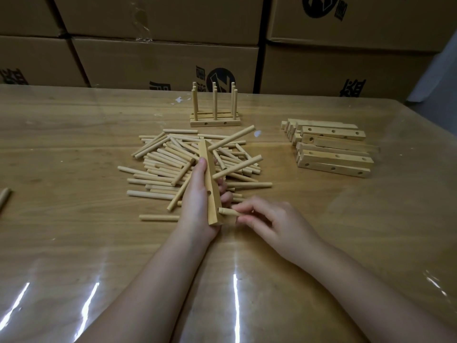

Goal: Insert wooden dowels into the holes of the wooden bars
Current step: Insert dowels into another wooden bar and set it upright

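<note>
My left hand grips a wooden bar that points away from me, above a loose pile of dowels. Two dowels stick out of the bar's right side, at its far end and its middle. My right hand pinches a third dowel whose tip touches the hole at the bar's near end. An open hole shows on the bar's top face just above it.
Finished bars with upright dowels stand behind the pile. A stack of bare bars lies at the right. One stray dowel lies at the left edge. Cardboard boxes wall off the back of the plastic-covered table.
</note>
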`<state>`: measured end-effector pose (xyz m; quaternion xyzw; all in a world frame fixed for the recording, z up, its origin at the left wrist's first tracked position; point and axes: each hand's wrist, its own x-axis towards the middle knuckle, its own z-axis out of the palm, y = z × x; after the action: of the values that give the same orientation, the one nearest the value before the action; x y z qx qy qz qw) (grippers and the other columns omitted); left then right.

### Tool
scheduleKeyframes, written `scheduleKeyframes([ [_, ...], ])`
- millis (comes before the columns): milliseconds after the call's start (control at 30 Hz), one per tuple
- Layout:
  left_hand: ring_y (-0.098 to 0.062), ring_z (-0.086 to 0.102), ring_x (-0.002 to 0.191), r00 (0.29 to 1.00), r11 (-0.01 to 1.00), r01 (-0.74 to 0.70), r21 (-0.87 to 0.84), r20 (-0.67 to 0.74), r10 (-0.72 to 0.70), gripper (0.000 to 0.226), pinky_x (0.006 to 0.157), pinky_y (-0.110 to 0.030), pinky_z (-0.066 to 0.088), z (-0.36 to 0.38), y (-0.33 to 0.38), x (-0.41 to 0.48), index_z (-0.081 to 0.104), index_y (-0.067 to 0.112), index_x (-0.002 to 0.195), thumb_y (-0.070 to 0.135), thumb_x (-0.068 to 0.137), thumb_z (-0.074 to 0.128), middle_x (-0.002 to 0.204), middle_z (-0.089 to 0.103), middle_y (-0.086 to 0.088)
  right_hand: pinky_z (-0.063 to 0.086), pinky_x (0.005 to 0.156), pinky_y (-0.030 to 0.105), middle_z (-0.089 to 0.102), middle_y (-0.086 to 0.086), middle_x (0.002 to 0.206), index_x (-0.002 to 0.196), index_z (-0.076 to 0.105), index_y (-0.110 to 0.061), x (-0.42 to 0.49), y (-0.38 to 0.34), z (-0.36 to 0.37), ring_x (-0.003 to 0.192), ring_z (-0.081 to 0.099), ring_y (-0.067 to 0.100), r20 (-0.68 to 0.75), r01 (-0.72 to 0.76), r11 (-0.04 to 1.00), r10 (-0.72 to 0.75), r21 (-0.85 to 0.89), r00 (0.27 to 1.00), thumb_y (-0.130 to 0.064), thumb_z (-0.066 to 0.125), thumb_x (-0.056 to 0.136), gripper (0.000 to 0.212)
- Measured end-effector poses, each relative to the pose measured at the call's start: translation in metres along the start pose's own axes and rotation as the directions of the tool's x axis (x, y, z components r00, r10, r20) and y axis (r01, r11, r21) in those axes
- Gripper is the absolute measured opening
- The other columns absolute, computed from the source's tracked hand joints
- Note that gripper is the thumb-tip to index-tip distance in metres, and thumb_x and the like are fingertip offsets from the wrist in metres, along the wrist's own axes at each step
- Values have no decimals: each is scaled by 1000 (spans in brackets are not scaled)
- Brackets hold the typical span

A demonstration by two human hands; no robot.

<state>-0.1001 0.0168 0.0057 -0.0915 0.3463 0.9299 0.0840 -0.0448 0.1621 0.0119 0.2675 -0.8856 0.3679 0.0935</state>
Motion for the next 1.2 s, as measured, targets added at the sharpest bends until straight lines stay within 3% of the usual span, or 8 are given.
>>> scheduleKeyframes([
  [167, -6, 41, 45, 999, 997, -47, 53, -11, 48, 27, 34, -17, 32, -1, -3, 1, 58, 18, 84, 41, 94, 51, 56, 43, 3, 49, 82, 32, 70, -1, 95, 99, 70, -8, 3, -1, -2, 93, 63, 16, -23, 73, 988, -76, -133, 997, -12, 62, 86, 16],
  [300, -7, 40, 45, 997, 994, -73, 82, -23, 75, 27, 35, -18, 32, 0, -3, 1, 59, 18, 83, 41, 94, 51, 55, 43, 3, 51, 71, 39, 71, -1, 89, 95, 71, -8, 3, -7, -3, 81, 63, 22, -43, 115, 962, -130, -249, 991, -14, 56, 86, 18],
  [500, -8, 43, 47, 994, 969, -104, 223, -20, 111, 23, 37, -20, 36, 0, -5, -1, 60, 19, 88, 39, 95, 51, 60, 44, 1, 47, 65, 32, 69, 0, 81, 88, 69, -11, 5, -16, -4, 70, 60, 22, -11, 172, 898, -193, -405, 981, -19, 43, 88, 27],
  [767, -9, 42, 41, 990, 965, -137, 226, 1, 140, 27, 37, -18, 35, -1, -6, -1, 62, 24, 74, 41, 93, 53, 52, 46, 3, 49, 66, 32, 68, 1, 81, 88, 69, -10, 5, -14, 1, 69, 59, 22, -36, 178, 903, -208, -390, 977, -17, 46, 88, 24],
  [900, -8, 42, 42, 987, 961, -159, 228, 20, 158, 32, 37, -19, 36, 0, -5, -2, 65, 27, 66, 39, 93, 53, 52, 46, 3, 51, 67, 33, 69, 1, 82, 88, 69, -9, 4, -12, 3, 70, 60, 23, -36, 173, 909, -201, -379, 979, -9, 58, 84, 11],
  [1200, -9, 40, 41, 986, 943, -164, 291, 74, 149, 23, 37, -19, 36, 2, -5, -6, 59, 17, 89, 37, 96, 49, 54, 46, 3, 53, 70, 40, 69, -1, 93, 96, 67, -12, 1, -15, -1, 89, 64, 22, 40, 96, 944, -88, -317, 995, -14, 57, 88, 13],
])
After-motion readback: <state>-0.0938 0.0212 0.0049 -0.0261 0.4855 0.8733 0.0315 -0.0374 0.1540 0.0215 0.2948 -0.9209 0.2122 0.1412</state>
